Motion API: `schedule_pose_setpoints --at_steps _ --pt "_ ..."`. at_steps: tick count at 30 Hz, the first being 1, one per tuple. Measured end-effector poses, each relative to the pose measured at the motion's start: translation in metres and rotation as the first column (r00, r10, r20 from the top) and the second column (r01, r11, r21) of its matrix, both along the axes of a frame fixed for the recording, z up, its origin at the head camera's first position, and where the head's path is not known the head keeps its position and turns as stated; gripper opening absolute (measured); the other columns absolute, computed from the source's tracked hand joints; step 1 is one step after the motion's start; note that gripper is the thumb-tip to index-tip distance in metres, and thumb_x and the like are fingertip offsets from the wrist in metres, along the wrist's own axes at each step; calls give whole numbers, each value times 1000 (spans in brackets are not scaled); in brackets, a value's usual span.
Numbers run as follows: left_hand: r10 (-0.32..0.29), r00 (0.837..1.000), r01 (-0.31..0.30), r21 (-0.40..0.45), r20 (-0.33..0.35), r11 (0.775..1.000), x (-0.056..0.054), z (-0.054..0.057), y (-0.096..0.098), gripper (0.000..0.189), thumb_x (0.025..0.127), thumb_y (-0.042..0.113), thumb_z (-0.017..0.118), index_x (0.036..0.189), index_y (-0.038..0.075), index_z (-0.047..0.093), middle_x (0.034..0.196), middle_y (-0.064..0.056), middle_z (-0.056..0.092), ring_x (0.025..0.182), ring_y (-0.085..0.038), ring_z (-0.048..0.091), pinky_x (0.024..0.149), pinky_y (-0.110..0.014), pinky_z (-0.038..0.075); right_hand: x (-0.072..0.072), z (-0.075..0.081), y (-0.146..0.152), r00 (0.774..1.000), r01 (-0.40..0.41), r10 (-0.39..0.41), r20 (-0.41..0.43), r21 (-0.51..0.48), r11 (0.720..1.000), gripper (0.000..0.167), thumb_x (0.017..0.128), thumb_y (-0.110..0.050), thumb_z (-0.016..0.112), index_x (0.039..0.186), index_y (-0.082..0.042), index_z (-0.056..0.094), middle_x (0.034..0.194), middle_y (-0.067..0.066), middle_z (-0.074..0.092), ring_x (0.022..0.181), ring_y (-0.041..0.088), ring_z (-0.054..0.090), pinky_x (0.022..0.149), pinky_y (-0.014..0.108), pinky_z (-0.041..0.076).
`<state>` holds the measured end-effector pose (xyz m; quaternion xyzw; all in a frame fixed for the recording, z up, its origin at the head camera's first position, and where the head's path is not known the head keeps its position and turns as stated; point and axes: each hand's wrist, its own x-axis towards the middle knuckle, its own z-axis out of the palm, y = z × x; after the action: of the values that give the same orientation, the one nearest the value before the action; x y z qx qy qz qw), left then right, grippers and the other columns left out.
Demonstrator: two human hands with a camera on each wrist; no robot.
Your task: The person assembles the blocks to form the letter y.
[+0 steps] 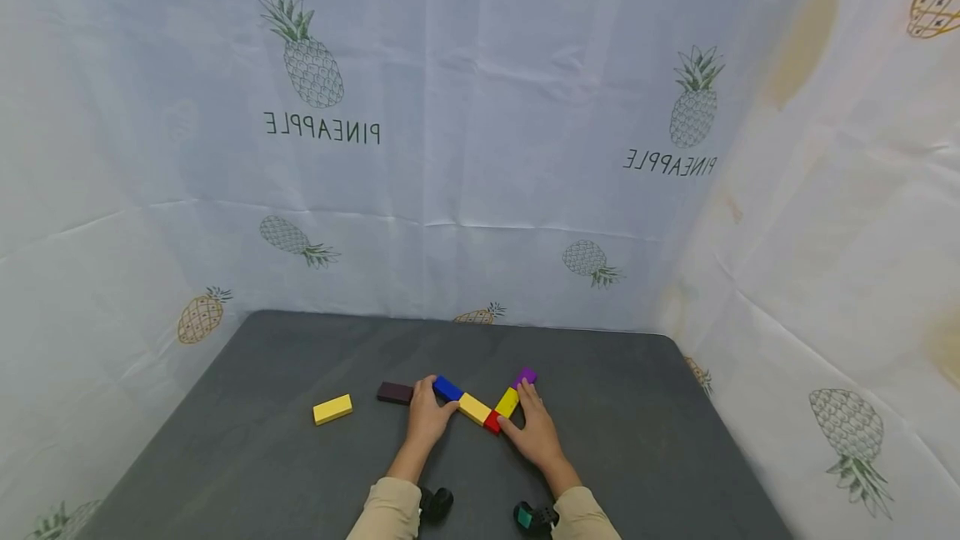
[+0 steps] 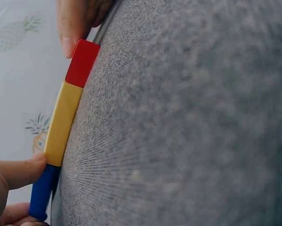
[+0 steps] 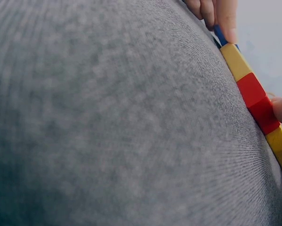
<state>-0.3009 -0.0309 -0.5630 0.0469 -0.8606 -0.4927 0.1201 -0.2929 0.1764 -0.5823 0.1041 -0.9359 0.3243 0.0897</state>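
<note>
Wooden blocks form a V on the dark table. Its left leg has a blue block [image 1: 447,388] and a yellow block [image 1: 474,409]; a red block [image 1: 492,422] sits at the corner. Another yellow block [image 1: 507,402] and a purple block [image 1: 528,375] make the right leg. My left hand [image 1: 427,422] holds the blue block, thumb by its joint with the yellow one, fingers at its far end. My right hand [image 1: 538,433] spans the right leg, thumb against the red block [image 3: 264,114] and fingers at the purple one. The right fingers' contact is partly hidden.
A dark brown block [image 1: 394,392] lies just left of my left hand. Farther left is a loose yellow block [image 1: 332,409]. The grey table [image 1: 247,457] ends at a pineapple-print curtain [image 1: 480,148] behind and at the sides.
</note>
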Motion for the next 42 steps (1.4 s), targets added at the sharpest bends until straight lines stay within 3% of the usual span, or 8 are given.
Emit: schedule_pose_setpoints --at_steps 12,24,36,42 --pt "-33 999 31 -59 -20 998 0 -2 -1 64 78 10 76 129 -13 46 127 -31 47 118 -46 48 96 -56 43 0 0 1 1000 2 -2 -25 -9 1000 76 86 -42 66 142 1 40 150 19 35 137 41 33 105 59 33" --pt "-47 999 47 -20 -23 999 11 7 -10 59 83 12 71 132 -10 45 130 -30 47 121 -46 47 96 -57 42 0 0 1 1000 -7 7 -6 -17 1000 76 87 -42 64 143 1 38 151 18 33 138 40 32 108 58 31" --pt "65 992 -61 45 -104 997 26 9 -38 48 86 11 68 129 -4 51 127 -23 54 118 -40 51 97 -54 43 1 1 0 1000 -5 5 -5 -5 1000 78 85 -42 65 143 2 38 151 18 33 138 39 32 107 58 32" --pt "150 976 -144 49 -160 988 26 8 -50 50 85 8 69 130 -5 50 126 -25 52 116 -42 51 96 -56 43 1 1 0 1000 -9 8 -4 -17 1000 77 86 -42 64 143 3 38 151 19 33 137 41 32 108 59 31"
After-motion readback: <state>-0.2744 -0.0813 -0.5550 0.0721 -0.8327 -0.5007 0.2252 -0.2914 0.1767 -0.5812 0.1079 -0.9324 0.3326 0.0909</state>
